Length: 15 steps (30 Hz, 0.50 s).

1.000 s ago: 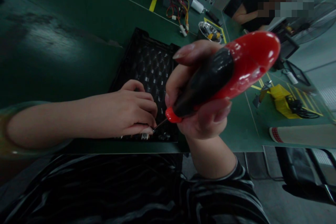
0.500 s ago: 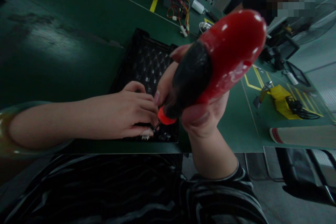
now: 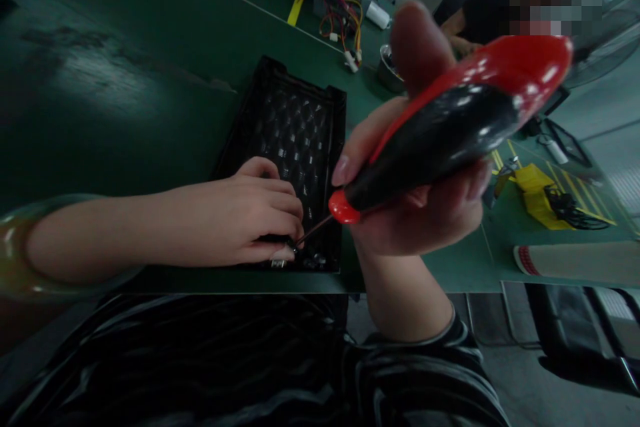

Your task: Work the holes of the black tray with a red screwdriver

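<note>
Holding the red-and-black screwdriver by its handle, my right grip is wrapped around it, the thin shaft slanting down leftward to end beside the thumb of my left grip. That left grip is curled over the near part of a black tray, with a small metal piece at its thumb; watching remotely, I cannot tell whether it pinches anything. The tray lies on the green table, to the left of my right grip. Beyond that right grip I see a metal bowl and coloured wires; to its right sits a yellow holder.
</note>
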Motion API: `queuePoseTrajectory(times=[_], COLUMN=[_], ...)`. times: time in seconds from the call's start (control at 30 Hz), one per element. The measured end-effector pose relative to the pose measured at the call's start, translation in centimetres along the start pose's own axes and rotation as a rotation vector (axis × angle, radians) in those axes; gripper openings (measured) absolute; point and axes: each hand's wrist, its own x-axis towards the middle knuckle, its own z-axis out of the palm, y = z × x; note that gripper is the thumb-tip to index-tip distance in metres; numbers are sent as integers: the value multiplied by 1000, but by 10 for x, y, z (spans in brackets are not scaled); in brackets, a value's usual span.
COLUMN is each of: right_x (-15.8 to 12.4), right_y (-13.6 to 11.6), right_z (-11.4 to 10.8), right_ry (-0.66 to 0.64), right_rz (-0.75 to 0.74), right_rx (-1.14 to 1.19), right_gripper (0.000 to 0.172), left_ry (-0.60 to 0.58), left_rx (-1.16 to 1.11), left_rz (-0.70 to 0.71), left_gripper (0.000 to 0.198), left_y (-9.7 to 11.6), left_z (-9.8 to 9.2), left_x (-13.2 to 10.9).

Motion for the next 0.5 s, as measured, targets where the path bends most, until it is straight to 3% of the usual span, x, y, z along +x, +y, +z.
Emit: queuePoseTrajectory(times=[0.07,0.13,0.2,0.37,0.4,0.5], right_x=[9,18,23,29,32,41], right_y=[-7,-9,-6,12,13,9], right_z=[-1,-6,-13,-26,-25,-19], right_ry=[238,406,465,405,451,782], right_rz=[-97,-157,-165,-22,-22,-129], right_rx=[-8,0,52,197,217,256], right_gripper=[102,98,89,82,81,69], left_ry=[-10,-11,-17,28,57,199], left_rx=[-31,-57,-67,-59,-52,-18], left_rz=[-12,-17,-20,-64,-81,-166], left_gripper=[13,12,17,29,28,26], left_y=[-1,-2,-3,-10,-13,-20], left_z=[1,2,1,-10,-13,-23], left_x=[0,0,-1,-2,-3,-4])
